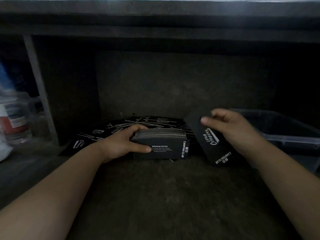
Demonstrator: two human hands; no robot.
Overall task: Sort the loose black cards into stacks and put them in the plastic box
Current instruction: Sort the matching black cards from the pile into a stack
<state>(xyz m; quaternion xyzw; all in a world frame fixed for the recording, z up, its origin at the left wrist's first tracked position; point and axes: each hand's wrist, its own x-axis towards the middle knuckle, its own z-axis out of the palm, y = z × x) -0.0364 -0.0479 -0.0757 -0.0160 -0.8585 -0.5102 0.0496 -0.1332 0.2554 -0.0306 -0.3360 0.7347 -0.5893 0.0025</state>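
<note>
While the left hand (121,144) grips the stack (160,146), the right hand (232,129) pinches one card (207,141) (tilted).

A dark, mottled shelf surface (155,196) runs back to a dark rear wall. Loose black cards (97,135) with white print lie fanned and overlapping across its middle and toward the left. In front of them a thick stack (161,148) of the same cards stands on its long edge. A translucent plastic box (285,135) sits at the right. Blurred clear containers (15,122), one with a red label, stand at the far left.
</note>
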